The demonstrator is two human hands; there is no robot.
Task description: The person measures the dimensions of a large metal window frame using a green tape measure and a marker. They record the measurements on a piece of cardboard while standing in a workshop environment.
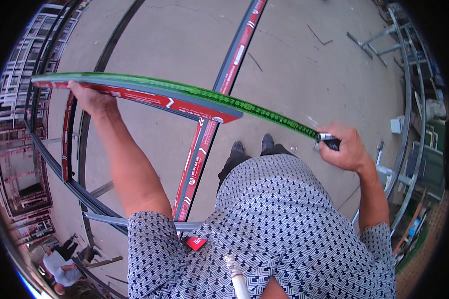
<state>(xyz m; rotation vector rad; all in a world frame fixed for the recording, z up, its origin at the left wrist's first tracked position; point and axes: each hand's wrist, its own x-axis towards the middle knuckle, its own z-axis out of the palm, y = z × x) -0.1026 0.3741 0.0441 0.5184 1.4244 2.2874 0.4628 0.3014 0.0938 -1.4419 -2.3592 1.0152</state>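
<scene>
A green tape measure blade [279, 118] is drawn out along the top of a grey metal bar [182, 105] with a red printed film on its side. My left hand [95, 102] grips that bar near its far left end, fingertips up at its edge by the blade. At the right, my right hand [348, 149] is closed around the black-and-silver tape measure case [329, 142], beyond the bar's right end. The blade spans the gap between bar and case. How my left fingers press on the blade is partly hidden.
A red-filmed metal bar [197, 159] runs lengthwise below the measured one, part of a dark frame [92, 199]. Stacked white frames [22, 65] stand at left, a curved metal rack [409, 99] at right. Another person [62, 266] bends at lower left. A lit cigarette [239, 285] shows low.
</scene>
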